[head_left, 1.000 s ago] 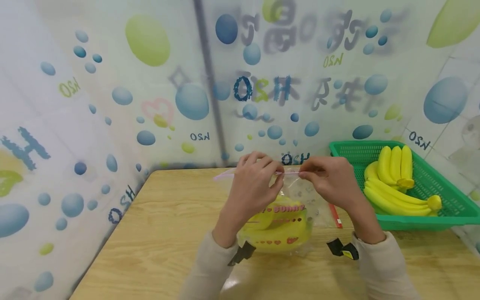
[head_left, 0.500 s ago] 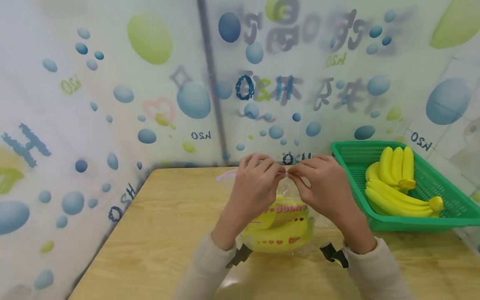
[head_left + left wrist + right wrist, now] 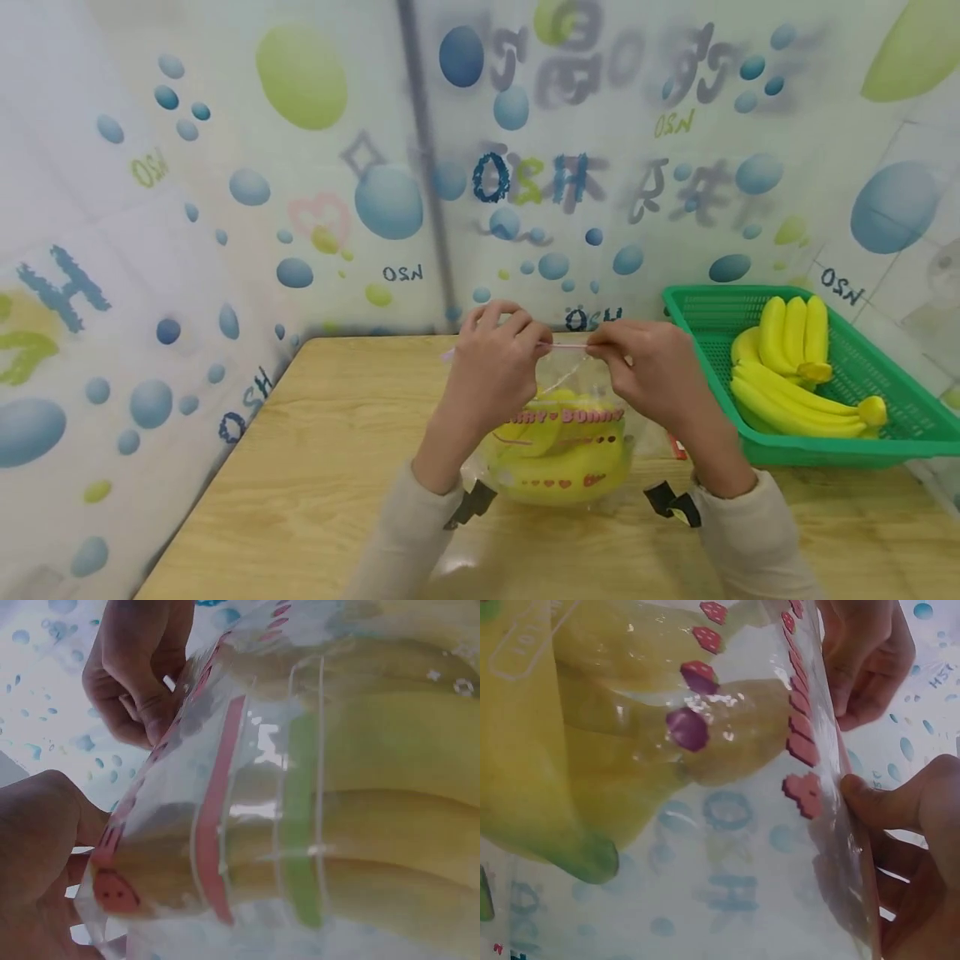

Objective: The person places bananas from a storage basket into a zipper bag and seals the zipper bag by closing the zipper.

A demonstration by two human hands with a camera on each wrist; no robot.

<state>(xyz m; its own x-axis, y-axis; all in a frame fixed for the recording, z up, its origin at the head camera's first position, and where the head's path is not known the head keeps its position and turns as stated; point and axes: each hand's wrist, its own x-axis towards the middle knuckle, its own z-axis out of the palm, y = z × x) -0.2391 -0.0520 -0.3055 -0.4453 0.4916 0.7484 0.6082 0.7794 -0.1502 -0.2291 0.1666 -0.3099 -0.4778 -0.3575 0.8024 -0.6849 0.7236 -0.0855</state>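
A clear zip bag with pink printing stands on the table, with yellow bananas inside it. My left hand pinches the pink zip strip along the top edge. A short way to the right along that strip, my right hand pinches it between thumb and fingers. A stretch of strip runs taut between the two hands. In the left wrist view the bag's printed side fills the middle, bananas showing through. In the right wrist view my right thumb presses at the bag's edge.
A green plastic basket stands at the right of the wooden table, with bunches of bananas in it. Behind the bag, near my right wrist, a small red item partly shows. A patterned curtain hangs behind the table.
My hands came together at the middle of the zip strip half a second ago. Now they are apart again, the left shifted left and the right shifted right, both still pinching the strip.
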